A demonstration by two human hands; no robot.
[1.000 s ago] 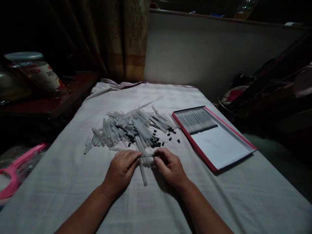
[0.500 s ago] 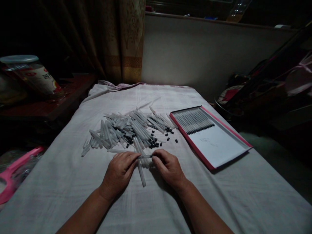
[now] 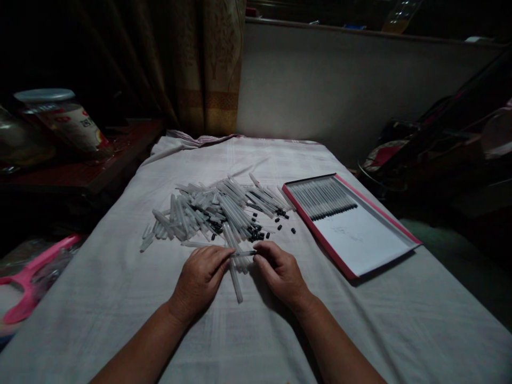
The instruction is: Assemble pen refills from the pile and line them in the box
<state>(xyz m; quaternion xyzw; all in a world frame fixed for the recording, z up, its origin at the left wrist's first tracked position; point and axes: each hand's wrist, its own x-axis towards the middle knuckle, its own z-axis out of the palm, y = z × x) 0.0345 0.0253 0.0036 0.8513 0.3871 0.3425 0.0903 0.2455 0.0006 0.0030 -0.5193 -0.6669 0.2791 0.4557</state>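
My left hand (image 3: 200,280) and my right hand (image 3: 280,272) rest on a white cloth (image 3: 256,330), both pinched on one clear pen tube (image 3: 242,254) held level between them. The right fingertips meet the tube's dark end. Just beyond the hands lies a heap of clear pen tubes (image 3: 212,210) with several small black caps (image 3: 256,233) scattered at its near right side. A loose tube (image 3: 236,280) lies on the cloth between my hands.
A flat red-edged box (image 3: 372,242) at the right holds a row of finished pens (image 3: 325,198) at its far end. A jar (image 3: 68,122) stands on a dark wooden shelf at the left. A pink plastic item (image 3: 32,272) lies at the lower left.
The hands stay pinched on the same tube, almost still. Only the camera view has shifted slightly.
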